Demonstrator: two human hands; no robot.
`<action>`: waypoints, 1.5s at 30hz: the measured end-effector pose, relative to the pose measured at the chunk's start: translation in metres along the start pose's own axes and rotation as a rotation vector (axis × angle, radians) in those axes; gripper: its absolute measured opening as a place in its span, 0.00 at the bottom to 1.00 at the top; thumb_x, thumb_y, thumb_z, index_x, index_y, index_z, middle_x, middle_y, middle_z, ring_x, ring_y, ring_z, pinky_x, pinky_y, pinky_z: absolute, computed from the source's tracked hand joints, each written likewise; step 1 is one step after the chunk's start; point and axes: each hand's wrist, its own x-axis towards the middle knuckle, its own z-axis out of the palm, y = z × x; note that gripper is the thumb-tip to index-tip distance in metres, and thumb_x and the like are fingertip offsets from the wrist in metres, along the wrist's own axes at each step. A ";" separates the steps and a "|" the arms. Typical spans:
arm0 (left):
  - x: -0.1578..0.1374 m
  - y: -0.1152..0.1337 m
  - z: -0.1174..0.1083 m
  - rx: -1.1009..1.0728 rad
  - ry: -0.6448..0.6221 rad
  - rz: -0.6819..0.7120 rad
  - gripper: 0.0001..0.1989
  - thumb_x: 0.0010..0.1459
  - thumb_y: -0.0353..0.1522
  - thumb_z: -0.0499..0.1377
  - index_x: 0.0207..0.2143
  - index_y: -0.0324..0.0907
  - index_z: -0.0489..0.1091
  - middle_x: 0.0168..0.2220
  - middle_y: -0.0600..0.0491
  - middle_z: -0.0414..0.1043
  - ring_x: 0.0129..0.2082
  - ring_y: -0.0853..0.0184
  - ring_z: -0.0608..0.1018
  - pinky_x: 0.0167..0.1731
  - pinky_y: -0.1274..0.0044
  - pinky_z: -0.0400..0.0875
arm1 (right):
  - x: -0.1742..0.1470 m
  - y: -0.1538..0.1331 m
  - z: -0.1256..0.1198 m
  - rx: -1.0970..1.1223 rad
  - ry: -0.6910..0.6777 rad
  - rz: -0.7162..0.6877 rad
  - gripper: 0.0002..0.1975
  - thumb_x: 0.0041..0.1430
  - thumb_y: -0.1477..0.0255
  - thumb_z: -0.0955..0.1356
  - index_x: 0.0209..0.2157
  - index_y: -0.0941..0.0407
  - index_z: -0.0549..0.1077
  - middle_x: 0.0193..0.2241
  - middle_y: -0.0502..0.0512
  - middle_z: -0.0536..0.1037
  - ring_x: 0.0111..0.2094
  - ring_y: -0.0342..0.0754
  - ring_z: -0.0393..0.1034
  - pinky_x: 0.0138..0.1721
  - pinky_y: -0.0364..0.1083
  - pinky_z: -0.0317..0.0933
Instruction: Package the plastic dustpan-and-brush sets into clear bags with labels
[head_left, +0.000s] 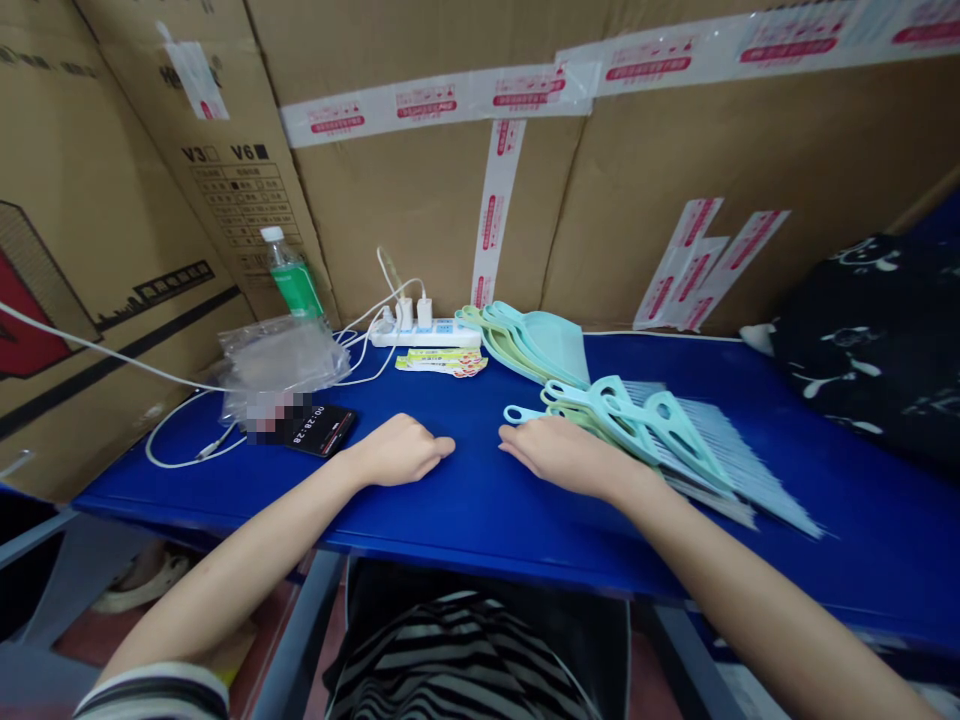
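Just beyond curled-in right hand point(562, 453): brushes point(703, 460); left hand point(397, 450) likewise curled, near phone point(330, 430).

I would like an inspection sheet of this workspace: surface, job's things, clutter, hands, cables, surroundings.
Surface: blue table, partly covered.
Job's things: brushes piled by the right hand; dustpans stacked behind.
Clutter: clear plastic bags, phone, bottle, printed packaging.
Hands: left hand and right hand in loose fists; nothing seen held; right hand's contact with brushes unclear.
Cables: white cables around the power strip and across the table's left side.
Surroundings: taped cardboard behind and left; dark patterned fabric at right.
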 end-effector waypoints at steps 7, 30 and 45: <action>0.000 0.000 -0.001 0.013 -0.035 -0.014 0.07 0.60 0.28 0.51 0.29 0.43 0.64 0.19 0.56 0.70 0.21 0.66 0.73 0.20 0.77 0.51 | 0.000 0.000 -0.001 0.013 0.004 0.003 0.15 0.68 0.71 0.57 0.39 0.60 0.72 0.32 0.60 0.80 0.35 0.52 0.75 0.29 0.45 0.54; -0.001 -0.001 0.001 -0.006 0.002 -0.012 0.07 0.60 0.27 0.51 0.28 0.43 0.64 0.18 0.56 0.70 0.20 0.67 0.73 0.20 0.77 0.51 | -0.002 0.001 -0.001 0.013 0.013 -0.006 0.16 0.68 0.71 0.56 0.39 0.60 0.72 0.33 0.60 0.79 0.36 0.53 0.75 0.30 0.46 0.54; -0.002 -0.001 0.002 -0.013 0.024 -0.006 0.08 0.60 0.27 0.50 0.29 0.43 0.64 0.18 0.56 0.69 0.20 0.67 0.73 0.20 0.77 0.53 | -0.002 0.001 -0.003 0.035 0.050 -0.008 0.16 0.68 0.70 0.56 0.36 0.59 0.72 0.31 0.59 0.79 0.34 0.52 0.75 0.29 0.45 0.52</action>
